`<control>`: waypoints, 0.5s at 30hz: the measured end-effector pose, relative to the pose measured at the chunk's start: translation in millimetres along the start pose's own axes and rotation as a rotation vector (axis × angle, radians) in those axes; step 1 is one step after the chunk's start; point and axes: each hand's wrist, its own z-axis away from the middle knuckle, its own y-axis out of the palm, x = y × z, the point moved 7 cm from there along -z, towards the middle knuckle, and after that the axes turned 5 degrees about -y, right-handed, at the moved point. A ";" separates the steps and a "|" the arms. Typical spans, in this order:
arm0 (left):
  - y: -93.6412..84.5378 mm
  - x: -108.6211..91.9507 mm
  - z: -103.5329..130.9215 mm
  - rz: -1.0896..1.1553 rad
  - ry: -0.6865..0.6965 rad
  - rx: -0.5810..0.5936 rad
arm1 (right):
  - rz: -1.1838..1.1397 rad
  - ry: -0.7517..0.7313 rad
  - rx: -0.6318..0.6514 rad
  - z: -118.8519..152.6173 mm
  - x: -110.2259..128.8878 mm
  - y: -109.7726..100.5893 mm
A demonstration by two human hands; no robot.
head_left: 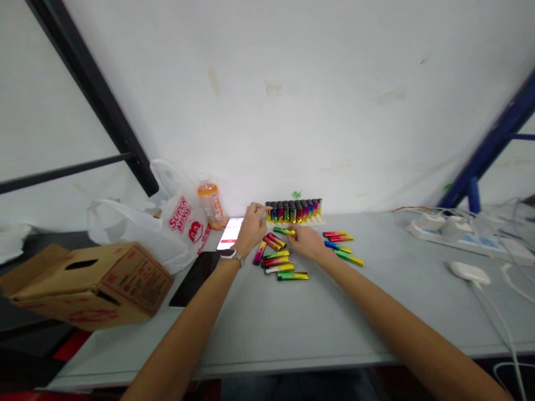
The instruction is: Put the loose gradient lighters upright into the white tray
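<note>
My left hand (253,224), with a watch on its wrist, reaches to the left end of a row of upright lighters (293,210). Its fingers are stretched out by the endmost lighter; whether they touch it I cannot tell. The lighters have black tops and shiny coloured bodies and stand in a pale rack (318,220). My right hand (308,240) is closed on the right end of a green and yellow lighter (284,230), lying level just in front of the rack. Several loose lighters (278,260) lie below, and more lighters (340,236) lie right of my right hand.
Left of the hands are a lit phone (229,233), a dark tablet (197,278), an orange drink bottle (212,203), a white plastic bag (178,223) and a cardboard box (94,284). A power strip (468,239) and white charger (470,273) with cables lie at right. A wall stands behind.
</note>
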 end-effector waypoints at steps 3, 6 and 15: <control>-6.3 -0.8 28.0 0.097 -0.085 -0.055 | 0.157 -0.054 0.119 -17.2 10.4 1.6; -7.8 1.6 49.3 0.153 -0.175 -0.072 | 0.237 -0.092 0.215 -33.2 19.3 7.4; -4.4 3.3 60.6 0.261 -0.204 -0.047 | 0.118 -0.154 0.067 -32.5 17.8 -0.7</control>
